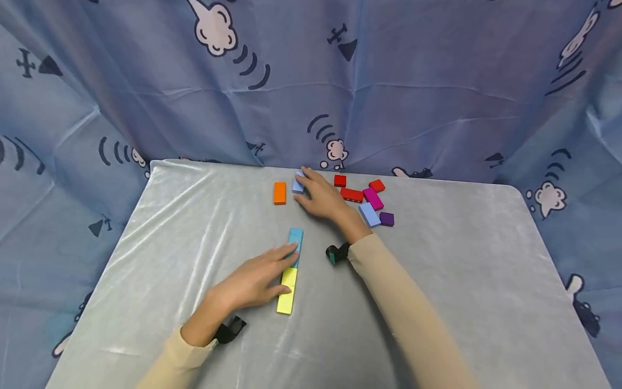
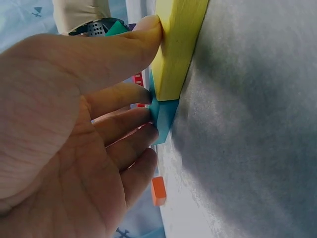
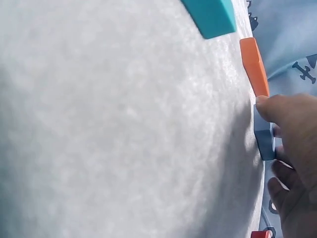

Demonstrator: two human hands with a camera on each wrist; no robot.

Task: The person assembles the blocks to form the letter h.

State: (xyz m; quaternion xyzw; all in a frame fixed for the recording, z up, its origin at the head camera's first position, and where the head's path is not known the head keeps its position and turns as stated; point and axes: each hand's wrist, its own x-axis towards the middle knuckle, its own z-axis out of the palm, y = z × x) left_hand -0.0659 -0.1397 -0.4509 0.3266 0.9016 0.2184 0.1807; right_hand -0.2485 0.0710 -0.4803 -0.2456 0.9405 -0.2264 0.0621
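Observation:
A yellow block [image 1: 287,292] and a turquoise block [image 1: 295,236] lie end to end in a line on the table. My left hand [image 1: 257,274] rests on them from the left, fingers nearly straight. Its thumb touches the yellow block and its fingertips reach the turquoise one, as the left wrist view also shows. Farther back, my right hand [image 1: 322,197] pinches a light blue block [image 3: 264,133] between thumb and fingers; the hand partly covers it in the head view. Just left of that block lies an orange block [image 1: 279,193].
Right of my right hand is a loose group: two small red blocks [image 1: 340,180], a longer red block [image 1: 352,195], a magenta block [image 1: 373,198], another light blue block [image 1: 369,214] and a purple block [image 1: 386,219]. A patterned blue curtain [image 1: 291,108] hangs behind the silvery tablecloth [image 1: 466,270].

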